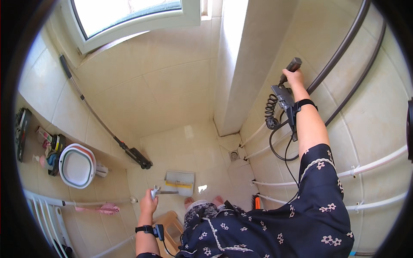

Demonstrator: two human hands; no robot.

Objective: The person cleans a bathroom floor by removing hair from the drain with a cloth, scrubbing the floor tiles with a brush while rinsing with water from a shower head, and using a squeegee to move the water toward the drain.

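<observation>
My left hand [148, 201] is closed around the upper end of a long-handled dustpan [174, 176], whose grey-white pan with a yellow strip is low by my feet. Stretched out to the right wall, my right hand [294, 78] grips a dark grey hand sprayer [294, 64], its head pointing up. Just below that hand is a dark grey wall fitting [283, 98], with a black coiled hose [270, 112] hanging beside it. My fingers partly hide the sprayer's handle.
A long-handled floor tool [101, 116] leans on the left wall below a window [129, 17]. A white collapsible basin [77, 166] hangs lower left. A tan stool [171, 223] stands by my legs. White pipes [374, 169] run along the right wall, near a floor drain [233, 155].
</observation>
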